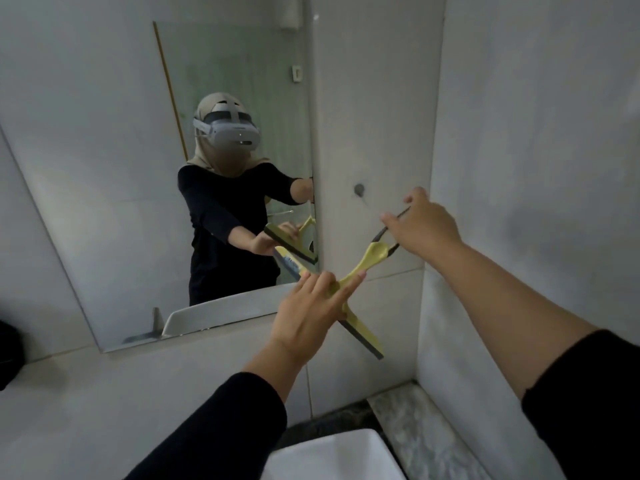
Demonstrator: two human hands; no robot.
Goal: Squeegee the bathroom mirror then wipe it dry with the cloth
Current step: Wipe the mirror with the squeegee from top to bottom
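Observation:
A yellow squeegee with a black rubber blade is held in front of the wall, near the lower right corner of the bathroom mirror. My left hand presses on the squeegee's head where neck meets blade, fingers spread. My right hand pinches the dark end of its handle near a wall hook. The blade runs diagonally from the mirror's edge down to the right. The mirror reflects me and the squeegee. No cloth is in view.
A white basin sits below, on a grey marbled counter. White tiled walls meet in a corner on the right. A dark object rests at the far left edge.

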